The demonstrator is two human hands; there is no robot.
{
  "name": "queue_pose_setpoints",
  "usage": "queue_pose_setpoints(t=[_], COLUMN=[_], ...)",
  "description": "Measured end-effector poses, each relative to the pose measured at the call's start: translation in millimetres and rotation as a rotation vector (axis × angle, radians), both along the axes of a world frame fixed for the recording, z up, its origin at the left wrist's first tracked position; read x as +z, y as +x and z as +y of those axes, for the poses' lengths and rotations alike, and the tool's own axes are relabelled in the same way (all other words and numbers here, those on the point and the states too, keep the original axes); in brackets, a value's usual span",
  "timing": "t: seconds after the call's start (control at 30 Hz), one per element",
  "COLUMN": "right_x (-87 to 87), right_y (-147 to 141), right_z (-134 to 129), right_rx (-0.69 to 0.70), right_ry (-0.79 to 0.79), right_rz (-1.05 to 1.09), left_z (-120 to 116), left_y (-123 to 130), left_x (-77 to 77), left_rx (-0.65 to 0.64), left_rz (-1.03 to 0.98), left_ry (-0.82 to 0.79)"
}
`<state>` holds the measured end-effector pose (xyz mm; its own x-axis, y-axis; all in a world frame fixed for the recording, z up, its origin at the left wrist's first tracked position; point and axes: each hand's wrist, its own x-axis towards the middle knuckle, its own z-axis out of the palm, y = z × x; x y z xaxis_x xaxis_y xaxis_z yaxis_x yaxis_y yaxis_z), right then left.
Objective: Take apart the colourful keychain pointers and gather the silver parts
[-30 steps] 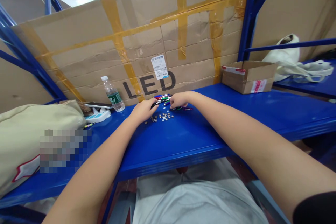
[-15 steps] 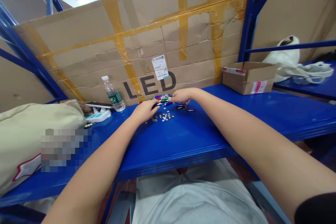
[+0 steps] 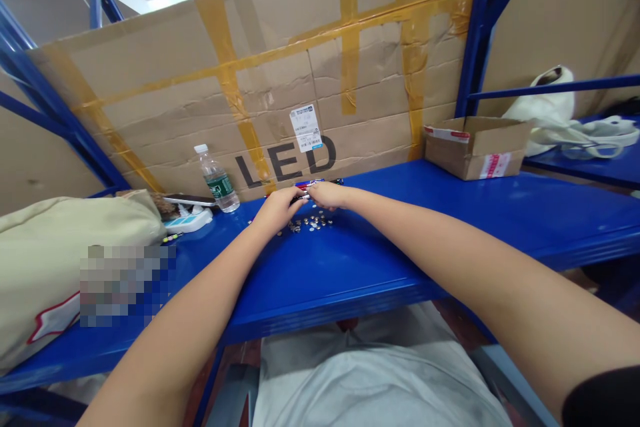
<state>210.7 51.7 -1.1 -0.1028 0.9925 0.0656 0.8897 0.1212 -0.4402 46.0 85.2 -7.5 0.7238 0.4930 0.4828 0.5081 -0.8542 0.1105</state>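
Note:
My left hand is closed round slim dark pens, their ends showing past the thumb. Beside it, almost touching, my right hand has its fingers curled over the same bunch; its fingertips are mostly hidden. Behind both hands, blue, red and dark pens lie near the cardboard. Several small round silvery discs, like coins or button cells, are scattered on the blue tabletop just in front of the hands.
Left of the hands stand a water bottle, a white power strip with a phone, and a beige bag. An open cardboard box sits at the right. A large taped cardboard sheet rises behind.
My right hand has moved left, up against my left hand. The dark pens that lay under it on the right no longer show there. My left hand stays nearly in place.

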Motion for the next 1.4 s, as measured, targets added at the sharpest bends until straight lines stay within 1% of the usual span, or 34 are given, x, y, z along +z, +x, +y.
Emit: queue_pose_setpoints(t=[0.1, 0.2, 0.3, 0.37, 0.4, 0.47, 0.57, 0.63, 0.77, 0.9, 0.97, 1.0, 1.1, 1.17, 1.2, 1.3, 1.4], right_x=[0.4, 0.5, -0.5, -1.4, -1.7, -2.0, -2.6, -3.5, -6.5, -9.4, -10.8, -11.4, -12.3, -11.8, -11.2, -9.3, -9.3], right_y=[-2.3, -3.3, -2.9, -2.3, -2.0, -2.0, -3.1, -4.3, -6.8, -6.5, -5.1, -4.3, -3.1, -3.6, -4.2, -5.6, -5.3], right_z=[0.5, 0.6, 1.7, 2.5, 2.8, 2.9, 2.5, 1.8, -1.0, -1.9, 0.5, 2.2, 6.0, 6.0, 5.2, 1.2, -2.2], right_rx=[0.043, 0.077, 0.075, 0.067, 0.065, 0.065, 0.068, 0.077, 0.121, 0.080, 0.099, 0.121, 0.154, 0.137, 0.123, 0.092, 0.078], right_ry=[0.079, 0.188, 0.293, 0.307, 0.303, 0.292, 0.298, 0.320, 0.404, 0.457, 0.464, 0.460, 0.429, 0.426, 0.431, 0.465, 0.484], right_rz=[-0.117, -0.236, -0.197, -0.161, -0.154, -0.157, -0.147, -0.137, -0.147, -0.186, -0.182, -0.184, -0.198, -0.185, -0.177, -0.196, -0.267], left_z=[-1.2, -2.0, -1.6, -1.0, -0.7, 0.2, 2.3, 3.8, 5.1, 5.2, 5.7, 6.0, 7.3, 7.8, 7.9, 7.7, 8.0], left_y=[1.6, 1.9, 0.9, 0.0, -0.4, -1.2, -2.7, -3.7, -5.0, -5.2, -4.9, -4.8, -5.0, -5.6, -6.0, -6.9, -7.5], left_x=[-0.5, -0.4, -0.2, -0.3, -0.4, -0.8, -1.0, -0.5, 1.0, -0.2, -1.8, -2.5, -3.6, -2.8, -2.2, -0.7, -0.9], left_rx=[0.006, 0.029, 0.031, 0.000, -0.014, -0.031, -0.040, -0.047, -0.025, -0.012, -0.015, -0.020, -0.045, -0.050, -0.054, -0.079, -0.111], left_rz=[0.001, -0.024, -0.095, -0.139, -0.162, -0.190, -0.171, -0.167, -0.183, -0.205, -0.219, -0.227, -0.217, -0.178, -0.158, -0.130, -0.153], left_ry=[-0.059, -0.181, -0.369, -0.468, -0.485, -0.463, -0.441, -0.498, -0.675, -0.820, -0.798, -0.752, -0.541, -0.433, -0.404, -0.408, -0.529])
